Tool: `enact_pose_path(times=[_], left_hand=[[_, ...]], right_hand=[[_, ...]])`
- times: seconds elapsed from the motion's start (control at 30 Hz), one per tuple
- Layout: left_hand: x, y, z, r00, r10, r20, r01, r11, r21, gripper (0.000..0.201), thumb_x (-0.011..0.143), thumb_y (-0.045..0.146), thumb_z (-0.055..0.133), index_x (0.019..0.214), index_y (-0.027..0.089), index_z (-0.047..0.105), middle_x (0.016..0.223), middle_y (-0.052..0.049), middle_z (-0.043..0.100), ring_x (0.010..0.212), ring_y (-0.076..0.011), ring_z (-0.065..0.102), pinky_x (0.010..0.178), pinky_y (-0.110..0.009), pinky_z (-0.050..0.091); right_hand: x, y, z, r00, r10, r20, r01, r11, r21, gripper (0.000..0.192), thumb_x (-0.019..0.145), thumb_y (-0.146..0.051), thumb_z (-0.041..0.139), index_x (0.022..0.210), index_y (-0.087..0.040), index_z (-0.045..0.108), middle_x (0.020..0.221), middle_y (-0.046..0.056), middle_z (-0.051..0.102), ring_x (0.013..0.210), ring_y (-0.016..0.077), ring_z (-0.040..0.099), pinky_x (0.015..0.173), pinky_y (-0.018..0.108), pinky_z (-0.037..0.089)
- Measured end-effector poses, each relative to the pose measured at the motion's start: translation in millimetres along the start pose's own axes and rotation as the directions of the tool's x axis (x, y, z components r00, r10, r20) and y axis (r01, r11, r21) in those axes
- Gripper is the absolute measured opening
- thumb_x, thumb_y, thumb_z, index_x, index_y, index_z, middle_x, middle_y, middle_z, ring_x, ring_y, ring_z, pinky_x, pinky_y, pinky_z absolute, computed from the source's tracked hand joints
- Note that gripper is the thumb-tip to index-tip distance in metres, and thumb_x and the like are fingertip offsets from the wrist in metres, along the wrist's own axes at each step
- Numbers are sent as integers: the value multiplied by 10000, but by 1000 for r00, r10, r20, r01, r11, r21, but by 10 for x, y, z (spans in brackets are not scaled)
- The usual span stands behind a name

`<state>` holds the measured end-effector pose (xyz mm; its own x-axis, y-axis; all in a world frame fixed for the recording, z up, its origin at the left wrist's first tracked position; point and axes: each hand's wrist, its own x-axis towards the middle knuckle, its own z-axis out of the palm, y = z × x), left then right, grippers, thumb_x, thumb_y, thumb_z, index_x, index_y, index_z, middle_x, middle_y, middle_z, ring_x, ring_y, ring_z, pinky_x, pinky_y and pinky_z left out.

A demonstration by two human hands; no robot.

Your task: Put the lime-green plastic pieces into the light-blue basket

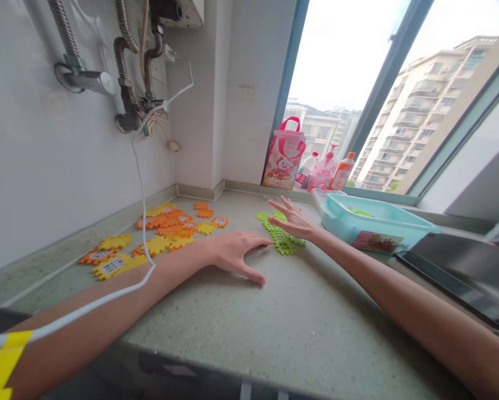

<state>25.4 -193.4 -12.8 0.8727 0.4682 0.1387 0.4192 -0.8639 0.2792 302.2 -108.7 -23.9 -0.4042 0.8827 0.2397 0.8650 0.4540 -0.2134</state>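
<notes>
My left hand (236,253) lies flat on the speckled countertop (299,322), fingers spread, its fingertips next to a small pile of green foam puzzle pieces (281,240). My right hand (293,219) hovers open just over the same green pieces, fingers apart, holding nothing. To the left lie several orange and yellow foam pieces (166,230) scattered near the wall. A light blue plastic bin (374,225) stands to the right of my right hand, with some green pieces inside.
A white cable (143,183) hangs from wall pipes (124,83) and crosses my left forearm. A pink bag (285,153) and bottles (330,169) stand on the window sill. A dark sink edge (461,272) lies at the right.
</notes>
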Motion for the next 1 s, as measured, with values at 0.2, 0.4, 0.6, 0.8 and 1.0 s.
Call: enact_pose_path(times=[0.2,0.4,0.6,0.8,1.0], left_hand=[[-55,-62,-58,999,-15,-48,19,995,98,953,798,759,755,1547,223,509,1492,-136,606,1362,-331,557,1175,-423,387],[-81,-240,-117,991,-46,-124,63,988,138,763,973,772,494,1513,236,553,1444,-127,638,1343,-299,566,1136,-410,401],[-6,-550,-67,983,-130,-126,154,967,201,813,1005,768,386,1563,184,482,1555,-179,536,1415,-304,508,1170,-421,352],[218,-582,-292,989,-43,-140,106,869,484,695,929,747,563,1361,213,672,1377,-188,670,1314,-333,573,1150,-468,349],[445,-9,-128,983,21,-185,64,893,445,563,1049,588,448,1433,209,605,1432,-154,636,1333,-300,570,1154,-453,371]], right_hand=[[182,-71,221,979,-9,203,20,998,-52,906,919,-882,386,1645,-340,372,1729,138,280,1594,440,206,1209,773,164],[-228,-190,147,974,-66,217,71,997,-14,887,933,-867,388,1649,-346,360,1737,115,263,1610,398,181,1248,723,141],[-764,-354,-7,973,-116,198,106,993,60,796,985,-823,315,1650,-386,343,1759,80,183,1625,375,120,1262,713,90],[-1049,-152,-510,965,-234,-117,244,966,83,629,1073,-676,280,1505,-327,575,1544,90,581,1472,312,482,1244,610,315],[-1450,325,-582,969,-221,-110,236,961,147,517,1079,-581,394,1416,-287,653,1398,108,693,1284,316,649,1126,541,492]])
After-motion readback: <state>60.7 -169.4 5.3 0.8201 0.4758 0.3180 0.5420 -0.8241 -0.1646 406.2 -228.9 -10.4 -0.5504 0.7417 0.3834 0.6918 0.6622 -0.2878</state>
